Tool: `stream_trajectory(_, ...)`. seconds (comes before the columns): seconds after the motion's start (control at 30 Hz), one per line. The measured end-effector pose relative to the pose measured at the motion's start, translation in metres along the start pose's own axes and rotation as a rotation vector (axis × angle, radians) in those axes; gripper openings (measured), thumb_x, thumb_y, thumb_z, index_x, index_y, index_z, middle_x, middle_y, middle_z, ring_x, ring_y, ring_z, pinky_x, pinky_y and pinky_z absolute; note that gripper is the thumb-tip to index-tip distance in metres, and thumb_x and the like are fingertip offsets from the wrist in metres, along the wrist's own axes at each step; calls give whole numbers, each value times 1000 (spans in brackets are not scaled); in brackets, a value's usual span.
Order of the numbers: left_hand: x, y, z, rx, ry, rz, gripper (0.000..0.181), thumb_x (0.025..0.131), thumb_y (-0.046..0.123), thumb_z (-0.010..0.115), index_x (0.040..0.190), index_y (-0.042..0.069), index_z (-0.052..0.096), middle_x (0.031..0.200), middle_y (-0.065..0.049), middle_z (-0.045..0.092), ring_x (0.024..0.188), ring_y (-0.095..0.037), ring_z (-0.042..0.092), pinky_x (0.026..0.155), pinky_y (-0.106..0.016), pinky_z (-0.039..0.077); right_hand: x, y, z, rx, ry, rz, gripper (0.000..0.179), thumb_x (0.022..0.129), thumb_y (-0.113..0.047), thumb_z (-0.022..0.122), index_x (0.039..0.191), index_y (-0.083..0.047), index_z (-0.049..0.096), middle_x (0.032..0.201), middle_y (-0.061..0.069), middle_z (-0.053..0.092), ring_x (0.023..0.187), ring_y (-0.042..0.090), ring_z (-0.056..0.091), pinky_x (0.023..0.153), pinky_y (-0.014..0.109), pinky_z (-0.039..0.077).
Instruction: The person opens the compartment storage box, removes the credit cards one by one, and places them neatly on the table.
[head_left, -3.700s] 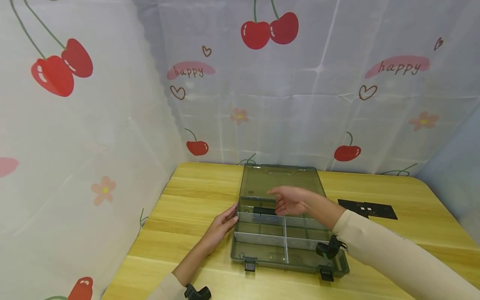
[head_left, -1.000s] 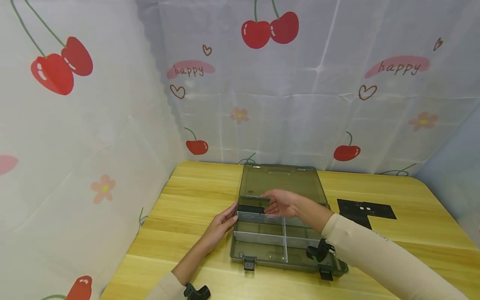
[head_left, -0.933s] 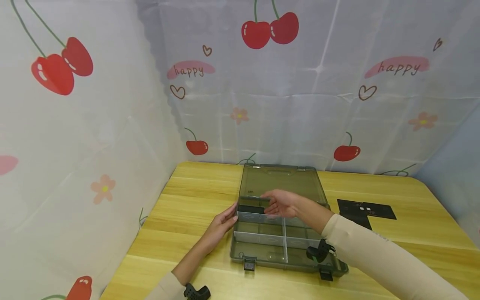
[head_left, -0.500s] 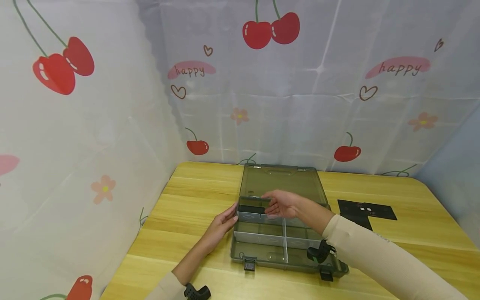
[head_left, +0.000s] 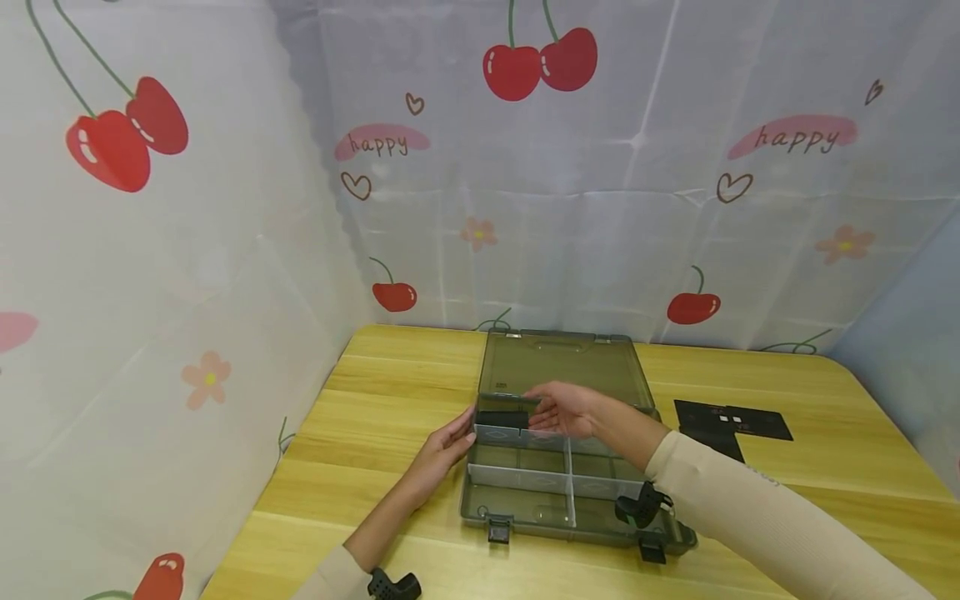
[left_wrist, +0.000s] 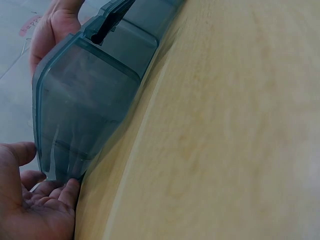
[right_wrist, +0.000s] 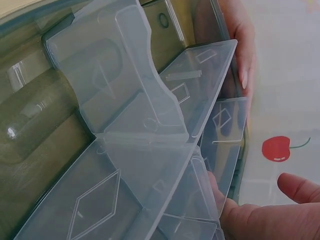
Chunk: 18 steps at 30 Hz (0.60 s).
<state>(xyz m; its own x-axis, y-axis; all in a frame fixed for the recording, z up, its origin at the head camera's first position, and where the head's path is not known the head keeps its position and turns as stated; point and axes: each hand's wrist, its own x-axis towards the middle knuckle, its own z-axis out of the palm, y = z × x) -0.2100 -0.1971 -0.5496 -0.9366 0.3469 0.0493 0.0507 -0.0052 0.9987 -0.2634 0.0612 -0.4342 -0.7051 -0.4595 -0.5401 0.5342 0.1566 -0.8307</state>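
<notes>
A smoky grey plastic compartment box [head_left: 517, 533] lies on the table with its lid [head_left: 566, 362] folded back. Clear dividers [head_left: 525, 478] split its inside. My left hand [head_left: 438, 454] rests along the box's left wall. In the left wrist view, its thumb and fingertips touch the corner. My right hand [head_left: 566, 410] reaches into the rear left compartment, its fingers at the right end of a flat black card-like piece [head_left: 502, 419]. In the right wrist view, the right thumb [right_wrist: 297, 189] stands apart from the fingers, which are partly hidden behind a divider.
Several flat black cards [head_left: 765, 422] with small white marks lie on the table right of the box. Two latches [head_left: 498, 529] stick out at the box's front. A cherry-patterned curtain [head_left: 570, 208] rises behind the table.
Since the oldest frame, my right hand and the black piece have shifted left in the rear compartment. Lately the piece shows slightly taller above the divider. My left hand stays put.
</notes>
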Motion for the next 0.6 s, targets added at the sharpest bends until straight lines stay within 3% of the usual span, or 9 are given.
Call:
stream_trajectory(0.13,0,0,0,5,-1,1,63,107,26,54,161,8,27,167,-9,21,152,-27,23,117,-38,32,1,2,-1,-5,0,-30,62,106,-18,44,144,26,24,143,41,35,137,52,38,116,49,38)
stream_trajectory(0.37,0,-1,0,15,-6,5,63,107,26,53,161,7,26,167,-11,20,152,-29,22,118,-39,32,3,4,-3,-12,13,-62,52,107,-15,44,142,22,36,116,25,56,123,45,54,111,47,45)
stream_trajectory(0.6,-2,0,1,-1,3,3,63,107,25,55,161,8,26,167,-10,20,152,-28,23,118,-41,32,3,6,-1,-41,22,-92,48,107,-11,43,141,22,37,118,27,57,126,49,52,108,46,48)
